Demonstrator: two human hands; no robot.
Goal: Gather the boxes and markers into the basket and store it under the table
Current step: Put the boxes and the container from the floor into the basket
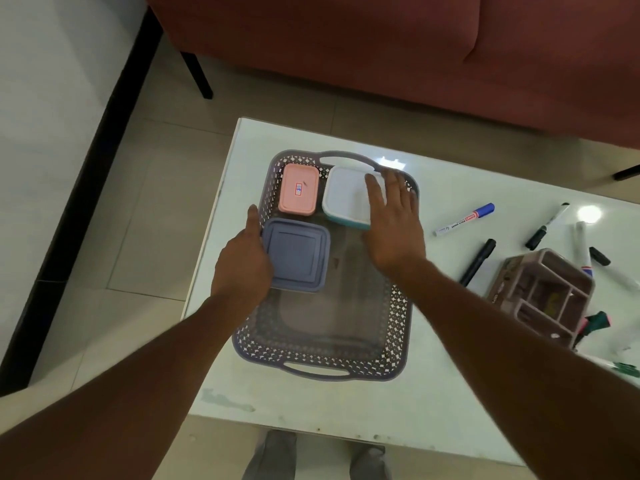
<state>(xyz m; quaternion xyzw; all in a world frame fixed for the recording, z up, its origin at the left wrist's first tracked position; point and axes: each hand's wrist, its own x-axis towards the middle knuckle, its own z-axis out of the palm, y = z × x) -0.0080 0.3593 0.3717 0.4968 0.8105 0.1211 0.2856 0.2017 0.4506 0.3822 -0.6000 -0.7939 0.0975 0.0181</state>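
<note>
A grey lattice basket stands on the white table. Inside it lie three boxes: a pink one at the far left, a white one with a teal base at the far right, and a blue-lidded one in front of the pink. My left hand grips the left edge of the blue box. My right hand lies flat on the right side of the white box, fingers spread. Markers lie on the table to the right: a blue-capped white one and a black one.
A brown compartment organiser stands at the right, with several more markers around it and green ones near the right edge. A red sofa fills the background beyond the table. My feet show below the table's near edge.
</note>
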